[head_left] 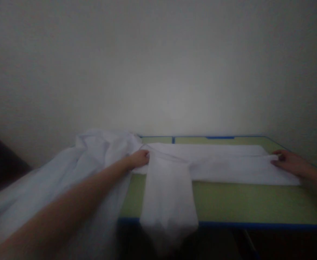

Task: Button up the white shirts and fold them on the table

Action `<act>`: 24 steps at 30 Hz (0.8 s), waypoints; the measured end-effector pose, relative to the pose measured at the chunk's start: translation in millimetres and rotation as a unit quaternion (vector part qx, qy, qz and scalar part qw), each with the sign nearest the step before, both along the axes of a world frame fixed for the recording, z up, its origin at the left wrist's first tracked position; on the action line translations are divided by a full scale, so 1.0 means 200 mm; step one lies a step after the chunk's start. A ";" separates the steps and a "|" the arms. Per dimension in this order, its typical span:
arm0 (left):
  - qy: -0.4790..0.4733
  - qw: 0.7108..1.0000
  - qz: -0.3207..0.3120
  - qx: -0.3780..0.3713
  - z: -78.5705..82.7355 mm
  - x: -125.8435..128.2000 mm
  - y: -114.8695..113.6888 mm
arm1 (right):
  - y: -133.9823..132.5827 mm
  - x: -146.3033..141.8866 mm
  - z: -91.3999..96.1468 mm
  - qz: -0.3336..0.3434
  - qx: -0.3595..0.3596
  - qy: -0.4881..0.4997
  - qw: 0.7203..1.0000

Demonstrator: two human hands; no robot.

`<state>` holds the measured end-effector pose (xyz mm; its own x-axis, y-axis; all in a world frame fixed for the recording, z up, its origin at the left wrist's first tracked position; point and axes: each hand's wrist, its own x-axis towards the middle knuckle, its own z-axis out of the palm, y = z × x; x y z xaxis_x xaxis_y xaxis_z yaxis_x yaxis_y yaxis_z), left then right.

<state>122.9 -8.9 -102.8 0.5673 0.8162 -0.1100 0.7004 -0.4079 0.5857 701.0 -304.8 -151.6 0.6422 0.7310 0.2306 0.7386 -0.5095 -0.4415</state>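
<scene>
1. White cloth (228,169): laid in a long flat strip along the green table (242,206), fold line running lengthwise. A flap (169,195) drops over the near edge; the loose heap (101,148) is bunched at the left and spills off that side.
2. Left hand (139,159): fingers closed on the cloth where flap and strip meet.
3. Right hand (289,162): appears to pinch the strip's far right end between thumb and fingers; picture's dim and blurry, so exact contact is a fair guess.
4. Main risk: heap's overhanging weight could drag the strip left if either grip slackens.
5. Flap could pull the near layer askew, since its lower end hangs unsupported.
6. Uneven tension between hands would likely crease the strip or skew the fold.
</scene>
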 end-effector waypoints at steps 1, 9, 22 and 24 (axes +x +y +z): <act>0.014 0.998 -0.033 0.049 0.00 -0.02 -0.01 | 0.01 -0.04 0.00 -0.001 0.008 -0.075 0.997; 0.090 0.908 -0.200 0.357 0.04 -0.19 -0.25 | 0.20 -0.85 0.13 0.380 0.033 -0.245 0.891; 0.028 0.835 -0.502 0.225 0.02 -0.18 -0.61 | 0.54 -1.24 0.10 0.489 0.033 -0.135 0.861; -0.045 0.870 -0.456 0.183 0.04 -0.16 -0.62 | 0.49 -1.28 0.11 0.499 0.074 -0.166 0.847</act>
<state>90.1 -133.5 -95.4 0.9901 -0.0060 0.1404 -0.0531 -0.9408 0.3347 444.5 -207.2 -128.7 -0.3967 0.8191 0.4144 0.8649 0.4848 -0.1303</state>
